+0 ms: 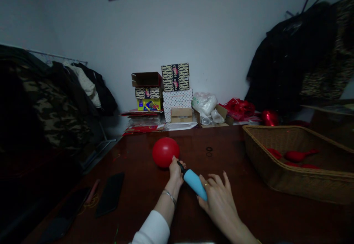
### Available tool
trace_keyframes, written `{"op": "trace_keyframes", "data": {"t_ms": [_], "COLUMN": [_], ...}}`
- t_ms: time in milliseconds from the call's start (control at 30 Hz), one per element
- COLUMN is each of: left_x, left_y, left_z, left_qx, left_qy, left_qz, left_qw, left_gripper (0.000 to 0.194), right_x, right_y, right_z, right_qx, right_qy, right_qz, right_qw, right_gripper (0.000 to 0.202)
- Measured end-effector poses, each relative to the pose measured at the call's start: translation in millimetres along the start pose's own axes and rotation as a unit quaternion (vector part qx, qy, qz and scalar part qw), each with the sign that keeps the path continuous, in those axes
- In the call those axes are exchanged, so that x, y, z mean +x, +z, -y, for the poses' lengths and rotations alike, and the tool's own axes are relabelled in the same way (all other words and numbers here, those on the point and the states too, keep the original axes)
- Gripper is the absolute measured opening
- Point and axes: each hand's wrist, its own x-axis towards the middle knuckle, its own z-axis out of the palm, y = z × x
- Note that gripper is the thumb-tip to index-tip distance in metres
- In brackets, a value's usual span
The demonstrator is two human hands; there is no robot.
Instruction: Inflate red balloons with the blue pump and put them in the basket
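Observation:
A round, inflated red balloon (165, 152) sits over the middle of the table, at the black nozzle end of a light-blue hand balloon pump (195, 183). My left hand (175, 169) is closed around the balloon's neck and the nozzle; the neck itself is hidden by the fingers. At the pump's near end, my right hand (219, 198) grips the blue body between thumb and index finger. Its other fingers are raised and partly spread. The pump slants down to the right between the two hands.
A wicker basket (287, 185) with several red balloons (298, 156) stands at the right. Two dark phones (110, 194) lie at the left by a pink stick-like item (92, 191). Black rings (209, 149) rest beyond my hands. Stacked boxes (177, 102) line the wall.

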Motion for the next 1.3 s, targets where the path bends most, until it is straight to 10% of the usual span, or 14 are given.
{"op": "trace_keyframes", "data": {"t_ms": [333,833,1300], "left_x": [9,41,-8], "left_y": [-10.0,-5.2,9.5], "left_z": [-7,-54,3], "left_qx": [0.023,-0.004,0.007], "left_qy": [0.006,0.034,0.002], "left_qz": [-0.024,-0.024,-0.012], "left_qw": [0.999,0.999,1.000], "left_gripper": [0.028,0.029,0.030], "right_x": [0,-9,-2], "right_y": [2,-55,-10], "right_z": [5,-26,-5], "right_qx": [0.022,0.069,-0.002], "right_qy": [-0.009,-0.010,0.004], "right_qz": [0.024,0.083,0.011], "right_qw": [0.999,0.994,1.000], "right_gripper": [0.051,0.054,0.049]}}
